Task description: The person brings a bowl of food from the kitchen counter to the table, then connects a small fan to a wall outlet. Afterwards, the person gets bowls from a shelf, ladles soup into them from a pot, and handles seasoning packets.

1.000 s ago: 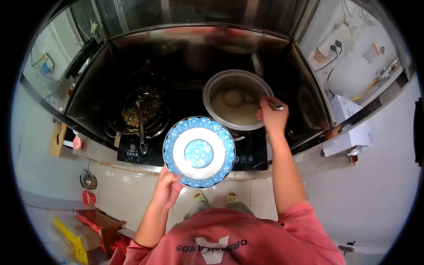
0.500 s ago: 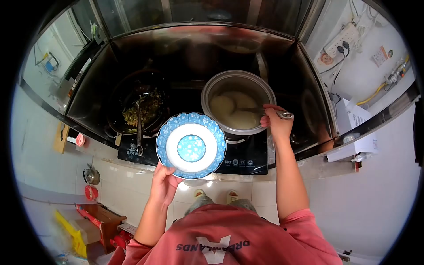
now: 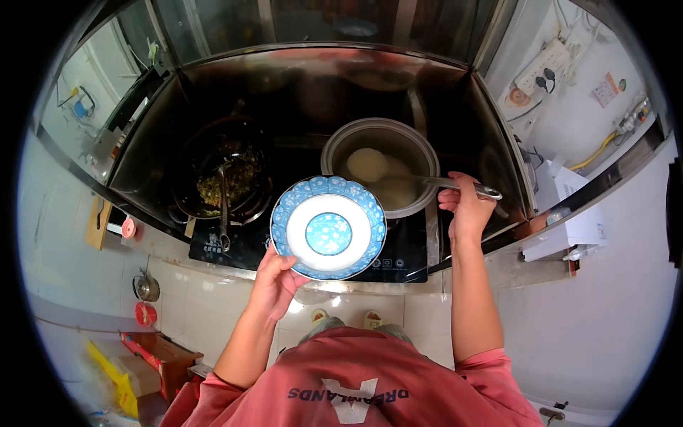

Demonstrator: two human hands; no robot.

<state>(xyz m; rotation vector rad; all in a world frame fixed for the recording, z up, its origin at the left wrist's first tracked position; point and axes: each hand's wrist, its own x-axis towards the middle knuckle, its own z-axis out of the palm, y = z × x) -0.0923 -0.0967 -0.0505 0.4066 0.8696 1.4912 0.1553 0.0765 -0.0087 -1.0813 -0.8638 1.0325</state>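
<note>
My left hand (image 3: 276,277) pinches the near-left rim of a blue-and-white patterned dish (image 3: 329,265), thumb over the edge and fingers underneath. My right hand (image 3: 469,210) closes around the metal handle of a ladle (image 3: 420,181), the handle's end jutting out past my grip. The dish faces up above the front of the cooktop (image 3: 245,250), its floral medallion in full view and its far edge overlapping the near side of a metal pot (image 3: 380,122) — whether the two touch, I cannot tell. The ladle's handle crosses the pot's right rim, and its round head, filled with pale, cloudy liquid, is inside the pot; how high it sits against the surface is unclear.

To the left of the pot, well apart from my hands, a dark wok (image 3: 188,178) holds chopped, yellow-green food (image 3: 238,185), with a long-handled utensil (image 3: 225,213) leaning in it, its handle toward me. A dark, reflective splash guard (image 3: 306,85) rises behind both vessels. On the right wall hangs a white power strip (image 3: 541,67) with black plugs. Below — my red T-shirt (image 3: 306,363), light slippers (image 3: 320,315) and a tiled floor (image 3: 427,313).
</note>
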